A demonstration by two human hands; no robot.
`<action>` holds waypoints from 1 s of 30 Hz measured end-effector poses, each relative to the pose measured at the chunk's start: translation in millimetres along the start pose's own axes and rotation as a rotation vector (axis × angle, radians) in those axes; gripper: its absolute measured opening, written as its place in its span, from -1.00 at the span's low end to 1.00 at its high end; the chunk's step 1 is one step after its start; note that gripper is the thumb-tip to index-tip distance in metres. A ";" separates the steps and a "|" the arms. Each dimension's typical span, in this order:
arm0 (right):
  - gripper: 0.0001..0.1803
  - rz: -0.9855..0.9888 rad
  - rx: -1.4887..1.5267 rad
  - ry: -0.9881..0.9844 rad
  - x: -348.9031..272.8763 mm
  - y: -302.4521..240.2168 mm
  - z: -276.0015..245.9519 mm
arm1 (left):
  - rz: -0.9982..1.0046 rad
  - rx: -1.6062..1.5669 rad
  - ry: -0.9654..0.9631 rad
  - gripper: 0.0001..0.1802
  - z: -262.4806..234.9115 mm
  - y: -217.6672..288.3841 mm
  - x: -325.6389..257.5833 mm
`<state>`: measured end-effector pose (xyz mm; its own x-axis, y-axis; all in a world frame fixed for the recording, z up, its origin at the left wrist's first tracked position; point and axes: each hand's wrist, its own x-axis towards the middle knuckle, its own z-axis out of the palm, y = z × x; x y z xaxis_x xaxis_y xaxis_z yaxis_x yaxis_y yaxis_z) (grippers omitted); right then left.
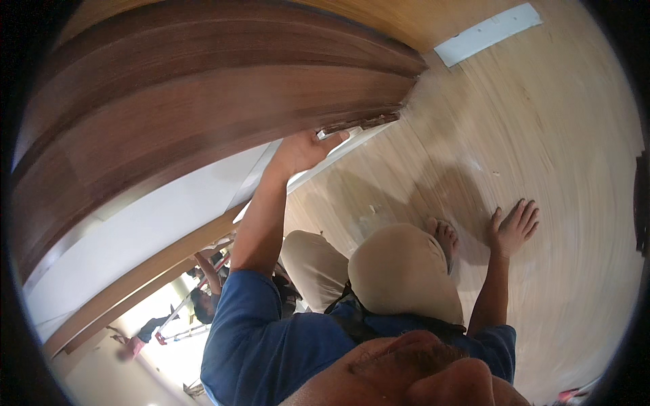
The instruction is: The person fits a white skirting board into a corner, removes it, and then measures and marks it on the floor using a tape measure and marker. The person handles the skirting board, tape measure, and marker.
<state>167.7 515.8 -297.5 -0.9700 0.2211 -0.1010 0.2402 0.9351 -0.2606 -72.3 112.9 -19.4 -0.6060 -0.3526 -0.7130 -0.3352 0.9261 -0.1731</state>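
My left hand (305,150) is at the bottom edge of a dark brown wooden door frame (223,95), low near the floor. Its thumb stretches along a white piece (351,132) there. The other fingers curl out of sight, so what they hold cannot be made out. Beside the hand, a pale strip (365,137) runs along the floor at the frame's foot. The frame's lower edge looks rough and chipped. Over to the right, my right hand (514,229) lies flat on the light wood-look floor (555,149), fingers spread and holding nothing.
A pale flat strip (489,34) lies on the floor at the far right of the frame. My bent knee (399,271) and bare foot (443,237) are between my hands. At lower left, beyond the opening, are another person (203,304) and a ladder (183,333).
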 end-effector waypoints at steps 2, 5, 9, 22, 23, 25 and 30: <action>-0.16 0.031 -0.031 -0.064 -0.2 -1.0 -2.6 | 0.150 -0.180 0.178 -0.29 11.1 4.3 -9.8; -0.15 0.016 -0.046 -0.053 -0.9 0.6 0.1 | 0.146 -0.179 0.244 -0.30 12.6 9.8 -16.1; -0.15 0.000 -0.049 0.002 4.1 -4.7 -0.2 | 0.135 -0.145 0.286 -0.32 19.5 -2.2 -4.0; -0.10 -0.026 -0.059 -0.061 -0.8 2.7 4.1 | -0.131 -0.084 0.103 -0.23 15.8 -5.1 -4.4; -0.10 -0.029 -0.062 -0.051 -1.6 3.8 5.7 | -0.152 -0.076 0.087 -0.22 17.8 -6.4 -3.0; -0.10 -0.026 -0.057 -0.042 -1.7 5.0 7.4 | -0.115 -0.094 0.109 -0.22 18.3 -6.0 -2.7; -0.14 -0.007 -0.024 -0.033 3.0 -0.6 1.5 | 0.199 -0.250 0.397 -0.33 22.3 -1.1 -3.5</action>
<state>164.8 515.5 -299.1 -0.9699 0.2054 -0.1311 0.2319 0.9430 -0.2388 -53.7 116.1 -31.9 -0.8870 -0.2410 -0.3940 -0.3180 0.9373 0.1427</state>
